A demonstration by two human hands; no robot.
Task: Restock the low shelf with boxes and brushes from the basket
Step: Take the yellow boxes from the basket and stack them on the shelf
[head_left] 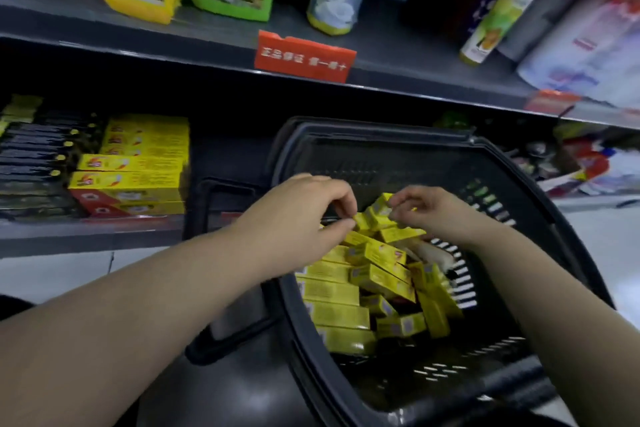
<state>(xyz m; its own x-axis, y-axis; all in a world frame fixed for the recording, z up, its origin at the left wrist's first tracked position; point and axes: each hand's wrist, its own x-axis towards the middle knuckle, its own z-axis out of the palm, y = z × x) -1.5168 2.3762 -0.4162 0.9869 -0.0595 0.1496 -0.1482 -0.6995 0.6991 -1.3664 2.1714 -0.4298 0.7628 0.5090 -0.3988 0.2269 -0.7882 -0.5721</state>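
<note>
A black plastic basket (540, 218) sits tilted on the floor in front of the low shelf (86, 230). Several long yellow boxes (343, 315) lie heaped inside it. My left hand (308, 215) reaches in from the left and pinches the end of a yellow box (365, 220) at the top of the heap. My right hand (429, 211) comes in from the right, its curled fingers pinching a neighbouring yellow box (381, 206). On the low shelf at left, a stack of yellow boxes (138, 163) stands beside a row of black boxes (34, 156).
The upper shelf (207, 42) overhangs the low shelf and carries yellow and green packs, bottles and a red price tag (304, 55). Mixed goods lie on the low shelf at far right (588, 163). A second black basket (221, 288) sits left of the first. Pale floor shows below.
</note>
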